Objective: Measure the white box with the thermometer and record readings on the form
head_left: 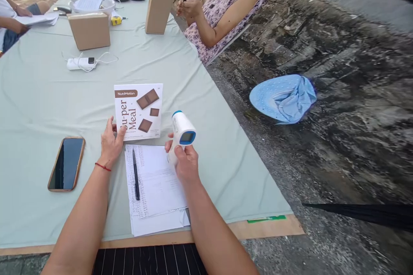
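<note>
My left hand grips the lower left corner of a white box printed "NutriMotion" and "Meal" with brown bars on its front. Its thumb lies on the front face and covers part of the lettering. In my right hand is a white infrared thermometer with blue trim, its small grey screen facing me. Below both hands lies a stack of printed papers, with a black pen on its left side. A smartphone in a brown case rests left of my left forearm.
On the pale green tablecloth are two cardboard boxes, a white device with a cord, a yellow tape measure and a basket with papers. Several people sit around the table. A blue hat lies right of the table.
</note>
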### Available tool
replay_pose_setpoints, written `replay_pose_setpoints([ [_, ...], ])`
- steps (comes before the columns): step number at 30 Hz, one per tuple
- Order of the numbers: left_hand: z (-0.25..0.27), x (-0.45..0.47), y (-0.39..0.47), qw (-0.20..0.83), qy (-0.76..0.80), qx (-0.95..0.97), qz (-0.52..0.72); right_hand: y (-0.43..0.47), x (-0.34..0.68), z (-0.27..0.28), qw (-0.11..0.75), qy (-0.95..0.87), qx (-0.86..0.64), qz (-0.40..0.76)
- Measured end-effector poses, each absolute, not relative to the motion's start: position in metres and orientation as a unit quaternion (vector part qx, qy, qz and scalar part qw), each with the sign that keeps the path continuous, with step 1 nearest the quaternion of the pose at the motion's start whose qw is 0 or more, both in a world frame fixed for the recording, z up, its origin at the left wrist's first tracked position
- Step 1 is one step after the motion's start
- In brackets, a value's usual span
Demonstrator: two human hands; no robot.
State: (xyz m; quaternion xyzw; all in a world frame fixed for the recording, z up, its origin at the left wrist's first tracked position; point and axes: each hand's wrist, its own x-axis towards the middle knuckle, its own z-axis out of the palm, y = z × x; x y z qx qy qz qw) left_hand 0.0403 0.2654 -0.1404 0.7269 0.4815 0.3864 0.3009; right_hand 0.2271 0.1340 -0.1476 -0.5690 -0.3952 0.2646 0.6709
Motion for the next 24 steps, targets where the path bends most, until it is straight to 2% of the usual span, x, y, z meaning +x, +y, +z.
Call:
replay_pose_setpoints([
  [4, -0.139, 0.049, 0.260, 0.264, 0.418, 0.785, 0.373, 0.136, 0.218, -0.139, 0.703, -0.376, -0.483, 0.363],
  [12, -0.141, 0.053, 0.258, 0.211, 0.388, 0.820, 0.364, 0.136, 0.224, -0.139, 0.728, -0.361, -0.461, 0.358],
  [24, -0.141, 0.054, 0.257, 0.162, 0.369, 0.843, 0.356, 0.139, 0.221, -0.139, 0.712, -0.361, -0.455, 0.394],
])
